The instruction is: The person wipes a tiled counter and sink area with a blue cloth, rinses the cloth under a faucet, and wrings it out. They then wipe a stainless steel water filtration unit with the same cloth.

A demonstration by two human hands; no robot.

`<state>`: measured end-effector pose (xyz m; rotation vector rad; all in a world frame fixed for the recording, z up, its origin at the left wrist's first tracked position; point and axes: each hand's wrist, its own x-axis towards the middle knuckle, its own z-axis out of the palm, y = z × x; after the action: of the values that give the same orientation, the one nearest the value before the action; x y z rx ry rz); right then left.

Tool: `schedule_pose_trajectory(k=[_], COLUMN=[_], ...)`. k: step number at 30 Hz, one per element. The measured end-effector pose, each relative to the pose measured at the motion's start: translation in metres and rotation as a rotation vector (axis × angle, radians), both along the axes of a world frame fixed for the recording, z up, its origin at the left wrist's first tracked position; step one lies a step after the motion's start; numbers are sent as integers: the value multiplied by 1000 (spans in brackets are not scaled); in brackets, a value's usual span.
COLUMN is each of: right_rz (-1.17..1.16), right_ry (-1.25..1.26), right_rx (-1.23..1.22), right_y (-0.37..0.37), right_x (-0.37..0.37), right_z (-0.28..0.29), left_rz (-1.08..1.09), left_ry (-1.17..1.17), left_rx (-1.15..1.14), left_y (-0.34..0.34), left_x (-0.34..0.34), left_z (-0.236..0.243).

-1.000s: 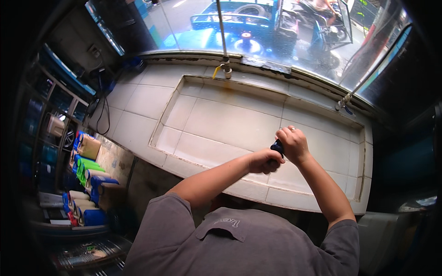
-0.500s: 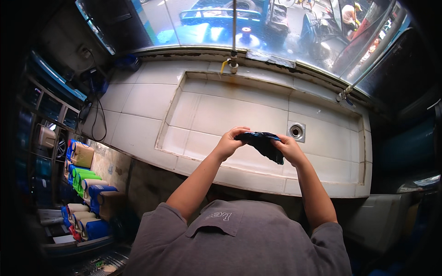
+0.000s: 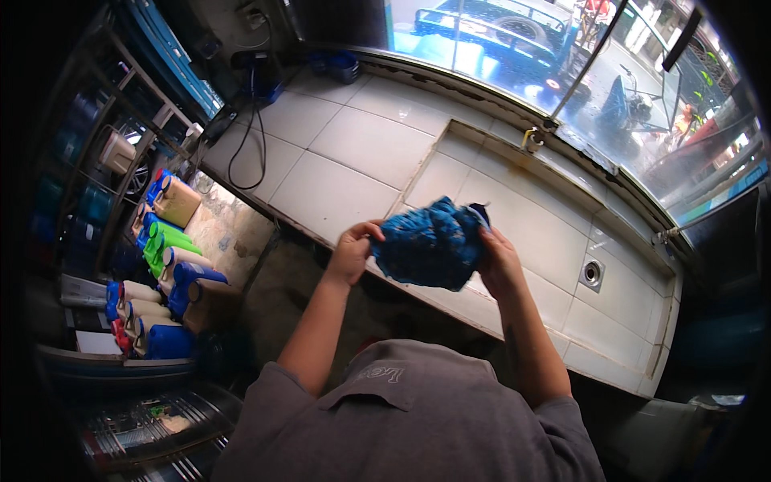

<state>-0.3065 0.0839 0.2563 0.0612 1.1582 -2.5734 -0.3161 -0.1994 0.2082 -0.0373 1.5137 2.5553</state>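
A crumpled blue cloth [image 3: 430,245] with a dark patch at its right corner is stretched between my hands, above the front edge of the tiled sink. My left hand [image 3: 351,253] pinches its left edge, fingers closed. On the other side, my right hand [image 3: 499,263] grips the right edge, with its thumb towards the cloth and its other fingers partly hidden. Beneath and beyond the cloth lies the shallow white-tiled sink basin [image 3: 522,209], with a round metal drain [image 3: 592,274] in its floor to the right.
A yellow-handled tap [image 3: 532,140] stands at the sink's back edge, and another tap [image 3: 663,236] farther right. A black cable [image 3: 263,153] loops over the left counter [image 3: 321,201]. Several jugs [image 3: 173,261] in blue, green and tan crowd the left. Windows line the back.
My view has turned left, so the sink appears farther right. The cloth, seen dark and edge-on before, now shows its broad blue face, and my hands have spread apart.
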Motion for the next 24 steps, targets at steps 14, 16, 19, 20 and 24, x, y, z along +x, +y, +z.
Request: schedule_pose_trajectory(k=[14,16,19,20,24], right_rz=[-41,-154,-371,-434,-702], right_ry=[-166,-196,-266,-312,-515], right_rx=[846,795,767,793,832], right_y=[-15,13,59,74,111], right_x=[12,34,78,97,159], right_z=[-85,-81,-71,-67,-59], left_rz=[17,-130,-99,-101,-39], left_ry=[496,326,478,495,465], left_rx=[-1755,-1821,-1839,-1847,-1885], left_y=[-26,-26,-32,-31,1], left_x=[-12,-25,-63,-80,-196], left_z=[-54,-69,-83,-87,-98])
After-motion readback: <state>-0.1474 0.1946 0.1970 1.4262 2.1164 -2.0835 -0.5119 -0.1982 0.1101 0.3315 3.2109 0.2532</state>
